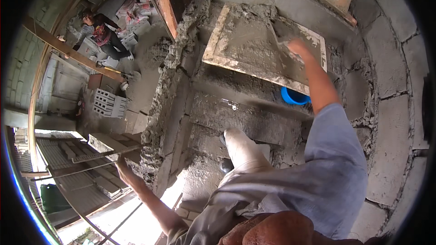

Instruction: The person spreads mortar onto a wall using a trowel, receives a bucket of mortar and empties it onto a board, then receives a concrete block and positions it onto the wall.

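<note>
My right hand (297, 48) is closed on a trowel (281, 41) over a wide, cement-smeared board (220, 50) that holds wet grey mortar (250, 34). Part of a blue bucket (293, 96) shows below the board's front edge. At the lower left my left hand (119, 161) is closed on a flat, cement-stained board with a handle, like a hawk or float (102, 143); its grip is partly hidden. Beneath me are rough, mortar-covered concrete steps (245, 111).
A rough low wall (168, 86) runs left of the steps; block walling (386, 145) curves up on the right. Another person (106, 36) is below at the upper left, near concrete blocks (109, 103), timber planks (63, 45) and a shovel. Corrugated sheeting (54, 154) lies at the lower left.
</note>
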A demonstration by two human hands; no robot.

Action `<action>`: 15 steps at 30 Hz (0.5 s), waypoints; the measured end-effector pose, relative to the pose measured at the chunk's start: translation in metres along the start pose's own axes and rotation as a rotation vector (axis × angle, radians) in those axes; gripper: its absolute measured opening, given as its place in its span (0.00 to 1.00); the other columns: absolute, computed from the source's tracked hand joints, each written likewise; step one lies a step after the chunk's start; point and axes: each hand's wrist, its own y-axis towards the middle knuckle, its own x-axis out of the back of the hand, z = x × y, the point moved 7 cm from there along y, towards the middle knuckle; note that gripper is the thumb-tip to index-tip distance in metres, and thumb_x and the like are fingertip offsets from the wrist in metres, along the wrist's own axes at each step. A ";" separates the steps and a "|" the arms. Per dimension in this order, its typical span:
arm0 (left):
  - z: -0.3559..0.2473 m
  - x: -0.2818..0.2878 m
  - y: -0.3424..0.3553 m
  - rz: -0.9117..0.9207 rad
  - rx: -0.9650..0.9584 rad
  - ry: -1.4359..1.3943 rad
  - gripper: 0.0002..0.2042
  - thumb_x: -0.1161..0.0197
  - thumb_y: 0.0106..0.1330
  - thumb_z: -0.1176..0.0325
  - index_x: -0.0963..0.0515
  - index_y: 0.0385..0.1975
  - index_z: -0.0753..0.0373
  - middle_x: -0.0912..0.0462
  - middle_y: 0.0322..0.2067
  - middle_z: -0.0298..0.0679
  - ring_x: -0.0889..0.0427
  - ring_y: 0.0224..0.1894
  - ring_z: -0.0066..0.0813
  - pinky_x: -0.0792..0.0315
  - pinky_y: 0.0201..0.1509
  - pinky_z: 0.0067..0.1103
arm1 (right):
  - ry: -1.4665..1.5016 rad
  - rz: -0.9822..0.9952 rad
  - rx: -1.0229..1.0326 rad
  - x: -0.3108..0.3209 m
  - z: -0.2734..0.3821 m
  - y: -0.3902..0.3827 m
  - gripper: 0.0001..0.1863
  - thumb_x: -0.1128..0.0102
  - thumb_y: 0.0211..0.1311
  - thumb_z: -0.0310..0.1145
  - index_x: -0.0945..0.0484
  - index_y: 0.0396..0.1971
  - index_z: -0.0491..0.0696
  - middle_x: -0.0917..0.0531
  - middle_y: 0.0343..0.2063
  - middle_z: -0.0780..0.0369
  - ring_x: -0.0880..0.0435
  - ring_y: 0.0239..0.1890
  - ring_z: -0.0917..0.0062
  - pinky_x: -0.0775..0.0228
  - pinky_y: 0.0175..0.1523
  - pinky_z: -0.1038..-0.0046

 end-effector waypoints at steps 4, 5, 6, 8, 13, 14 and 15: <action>-0.022 0.010 -0.048 -0.010 -0.289 0.322 0.32 0.70 0.73 0.47 0.32 0.60 0.68 0.26 0.56 0.51 0.29 0.61 0.43 0.40 0.65 0.45 | 0.070 0.081 -0.171 0.025 0.010 -0.043 0.18 0.44 0.59 0.41 0.18 0.25 0.39 0.16 0.27 0.51 0.14 0.32 0.62 0.25 0.36 0.58; -0.002 0.029 -0.053 -0.127 -0.241 0.296 0.33 0.70 0.72 0.46 0.31 0.59 0.68 0.27 0.57 0.50 0.29 0.61 0.43 0.39 0.65 0.45 | -0.073 -0.007 -0.018 0.029 0.018 -0.042 0.19 0.45 0.60 0.42 0.18 0.27 0.39 0.16 0.29 0.51 0.15 0.35 0.59 0.25 0.39 0.57; 0.006 0.039 -0.057 -0.240 -0.193 0.266 0.34 0.71 0.72 0.44 0.31 0.59 0.68 0.28 0.58 0.50 0.29 0.61 0.44 0.39 0.65 0.44 | -0.217 -0.097 0.131 0.032 0.026 -0.039 0.19 0.45 0.61 0.42 0.17 0.29 0.39 0.15 0.32 0.50 0.15 0.37 0.57 0.25 0.42 0.56; -0.003 0.033 -0.066 -0.209 -0.180 0.270 0.34 0.70 0.72 0.43 0.31 0.59 0.68 0.28 0.58 0.50 0.29 0.61 0.44 0.39 0.65 0.44 | -0.266 -0.135 0.069 0.028 0.010 -0.018 0.21 0.46 0.62 0.44 0.17 0.30 0.39 0.16 0.35 0.50 0.16 0.40 0.57 0.26 0.45 0.57; 0.011 0.030 -0.066 -0.237 -0.170 0.292 0.34 0.63 0.72 0.43 0.30 0.59 0.69 0.26 0.55 0.52 0.28 0.59 0.45 0.38 0.64 0.41 | -0.406 -0.157 -0.023 0.027 -0.002 0.038 0.23 0.47 0.64 0.48 0.17 0.35 0.41 0.16 0.41 0.50 0.17 0.46 0.59 0.27 0.52 0.58; 0.010 0.029 -0.067 -0.235 -0.164 0.305 0.34 0.63 0.72 0.43 0.30 0.59 0.69 0.26 0.55 0.52 0.28 0.59 0.45 0.38 0.64 0.41 | -0.403 -0.180 -0.039 0.024 -0.003 0.041 0.22 0.48 0.64 0.47 0.17 0.35 0.42 0.16 0.41 0.51 0.18 0.46 0.59 0.27 0.52 0.58; 0.010 0.028 -0.069 -0.249 -0.133 0.336 0.33 0.63 0.73 0.43 0.29 0.58 0.70 0.26 0.55 0.53 0.28 0.59 0.45 0.37 0.64 0.41 | -0.400 -0.205 -0.055 0.022 -0.005 0.044 0.22 0.48 0.64 0.47 0.17 0.35 0.42 0.16 0.41 0.51 0.18 0.46 0.59 0.28 0.53 0.58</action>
